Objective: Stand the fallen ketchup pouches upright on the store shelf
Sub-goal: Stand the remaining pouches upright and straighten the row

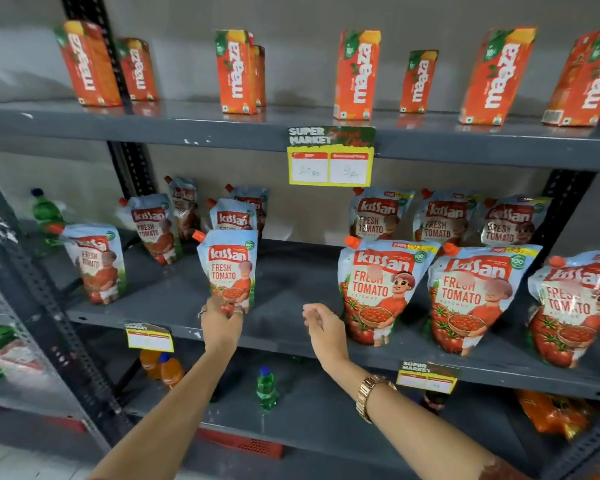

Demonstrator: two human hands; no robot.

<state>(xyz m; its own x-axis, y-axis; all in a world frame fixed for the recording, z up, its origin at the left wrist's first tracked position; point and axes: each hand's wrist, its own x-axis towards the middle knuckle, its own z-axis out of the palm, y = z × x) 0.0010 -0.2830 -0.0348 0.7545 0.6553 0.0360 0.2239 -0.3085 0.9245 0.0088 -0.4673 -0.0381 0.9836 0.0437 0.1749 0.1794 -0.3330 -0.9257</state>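
Several blue and red ketchup pouches with orange caps stand on the grey middle shelf (284,323). My left hand (220,323) grips the bottom of a small ketchup pouch (229,268), which stands upright at the shelf's front, left of centre. My right hand (321,325) hovers empty over the front edge, fingers loosely curled, just left of a large upright pouch (378,292). Two more large pouches (471,299) (575,310) stand to the right. Smaller pouches (96,263) (155,228) stand to the left and behind.
Orange juice cartons (238,72) line the top shelf. A yellow price tag (329,157) hangs from its front edge. Green and orange bottles (265,388) stand on the lower shelf. A dark upright post (49,306) borders the left side.
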